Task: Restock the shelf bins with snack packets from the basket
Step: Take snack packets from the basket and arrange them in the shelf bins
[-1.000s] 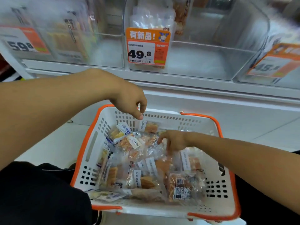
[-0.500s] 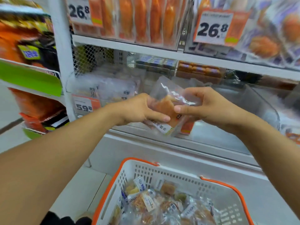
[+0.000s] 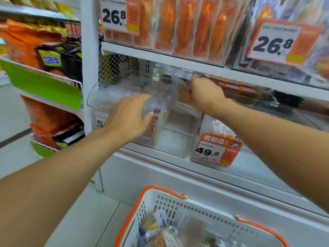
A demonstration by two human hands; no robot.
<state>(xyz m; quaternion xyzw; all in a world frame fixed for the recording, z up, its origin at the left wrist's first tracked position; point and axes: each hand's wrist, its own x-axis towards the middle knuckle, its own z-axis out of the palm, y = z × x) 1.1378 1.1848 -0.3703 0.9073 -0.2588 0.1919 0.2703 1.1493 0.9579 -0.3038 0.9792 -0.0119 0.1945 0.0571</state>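
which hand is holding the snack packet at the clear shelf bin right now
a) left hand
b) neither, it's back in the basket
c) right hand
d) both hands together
c: the right hand pinches the snack packet over the clear bin, while the left hand is spread open in front of the bin and holds nothing.

Bright, even store light with faint shadows; motion blur softens everything, and the wide lens bends the edges.
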